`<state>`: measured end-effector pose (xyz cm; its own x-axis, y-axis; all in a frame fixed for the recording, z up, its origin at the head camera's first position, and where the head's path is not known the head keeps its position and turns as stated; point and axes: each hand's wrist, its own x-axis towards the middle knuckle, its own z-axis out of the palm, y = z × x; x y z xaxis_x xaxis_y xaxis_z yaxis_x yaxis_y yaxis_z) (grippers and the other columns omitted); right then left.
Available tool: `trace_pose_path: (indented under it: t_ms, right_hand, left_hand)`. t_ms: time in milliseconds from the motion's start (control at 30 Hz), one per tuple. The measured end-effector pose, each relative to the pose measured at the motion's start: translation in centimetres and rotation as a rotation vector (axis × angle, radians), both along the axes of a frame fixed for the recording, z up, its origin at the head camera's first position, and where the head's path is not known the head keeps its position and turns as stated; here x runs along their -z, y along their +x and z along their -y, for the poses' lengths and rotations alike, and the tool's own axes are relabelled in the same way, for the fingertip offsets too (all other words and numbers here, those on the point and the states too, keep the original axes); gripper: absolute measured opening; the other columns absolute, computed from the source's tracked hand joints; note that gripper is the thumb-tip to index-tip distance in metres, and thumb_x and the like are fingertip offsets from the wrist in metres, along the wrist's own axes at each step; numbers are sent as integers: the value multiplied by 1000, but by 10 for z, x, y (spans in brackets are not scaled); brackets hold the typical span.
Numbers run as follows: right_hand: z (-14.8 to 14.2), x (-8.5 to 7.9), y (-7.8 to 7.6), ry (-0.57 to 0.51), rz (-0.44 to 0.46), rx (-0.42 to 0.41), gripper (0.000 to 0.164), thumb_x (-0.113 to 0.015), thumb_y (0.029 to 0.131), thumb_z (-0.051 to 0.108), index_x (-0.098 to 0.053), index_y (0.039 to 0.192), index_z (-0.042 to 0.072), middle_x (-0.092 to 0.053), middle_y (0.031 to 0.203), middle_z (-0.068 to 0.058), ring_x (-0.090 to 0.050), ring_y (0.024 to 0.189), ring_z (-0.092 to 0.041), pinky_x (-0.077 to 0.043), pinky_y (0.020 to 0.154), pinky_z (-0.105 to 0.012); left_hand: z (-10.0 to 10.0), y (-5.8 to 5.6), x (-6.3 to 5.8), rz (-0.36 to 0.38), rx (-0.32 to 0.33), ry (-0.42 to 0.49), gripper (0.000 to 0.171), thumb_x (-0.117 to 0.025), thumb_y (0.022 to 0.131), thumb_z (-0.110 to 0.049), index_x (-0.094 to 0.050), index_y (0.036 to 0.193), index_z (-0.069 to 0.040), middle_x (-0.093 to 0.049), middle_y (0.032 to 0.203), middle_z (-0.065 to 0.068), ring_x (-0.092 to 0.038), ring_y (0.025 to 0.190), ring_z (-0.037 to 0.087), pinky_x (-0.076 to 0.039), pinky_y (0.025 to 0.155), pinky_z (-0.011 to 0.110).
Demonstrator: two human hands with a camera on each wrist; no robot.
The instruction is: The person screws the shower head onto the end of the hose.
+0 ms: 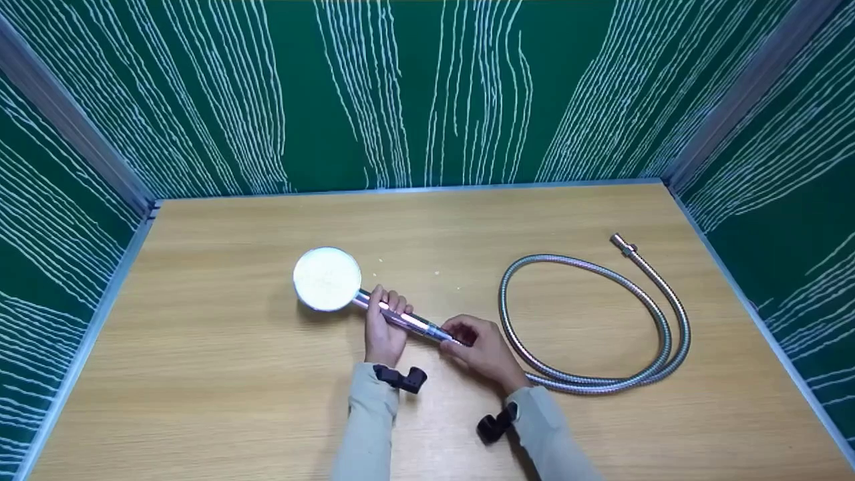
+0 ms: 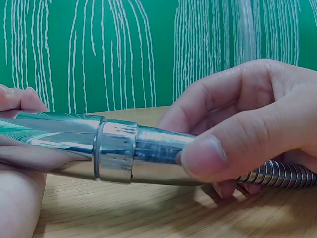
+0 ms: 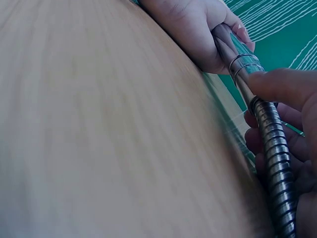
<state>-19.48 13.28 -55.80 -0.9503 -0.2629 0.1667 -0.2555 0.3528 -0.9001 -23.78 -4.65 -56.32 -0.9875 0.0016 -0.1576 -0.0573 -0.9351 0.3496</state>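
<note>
A shower head (image 1: 326, 279) with a round white face and a chrome handle (image 2: 59, 141) lies at an angle above the table. My left hand (image 1: 386, 327) grips the handle just below the round head. At the handle's lower end sits the hose's smooth metal connector (image 2: 161, 151), butted against the handle's ringed collar. My right hand (image 1: 486, 349) pinches this connector between thumb and fingers. From there the ribbed metal hose (image 3: 277, 158) runs back under the right palm, seen in the right wrist view. Whether the threads are engaged is hidden.
The rest of the hose (image 1: 581, 260) lies coiled in a loop on the right of the wooden table (image 1: 220, 374). Its free end fitting (image 1: 624, 245) points toward the back right. Green walls with white streaks (image 1: 300, 100) enclose the back and sides. Small white specks lie mid-table.
</note>
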Motion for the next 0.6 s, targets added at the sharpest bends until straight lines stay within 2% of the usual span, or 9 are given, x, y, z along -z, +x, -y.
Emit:
trace_pose_path:
  t_ms: [200,367,600]
  right_hand:
    - [-2,3,-2,-8,17,-15,18,-76,77,6,-69,93,11,-65,77,-4,-52,65,-5,-42,60,-18]
    - [-1,-1,0,-12,25,-3,24,-76,75,2,-67,97,6,-66,82,-7,-52,67,-5,-42,61,-18]
    - [5,-31,10,-12,22,-18,29,-77,73,-3,-63,98,-4,-64,83,-14,-53,69,-8,-43,63,-18]
  left_hand:
    - [0,0,0,4,-5,-3,35,-31,104,-22,-36,71,-14,-36,57,-5,-35,52,10,-30,60,24]
    - [0,0,-1,11,-3,5,34,-31,104,-22,-37,71,-14,-37,56,-5,-36,52,10,-29,60,24]
    - [0,0,0,13,0,1,33,-32,104,-23,-36,72,-14,-35,58,-5,-37,52,10,-30,61,24]
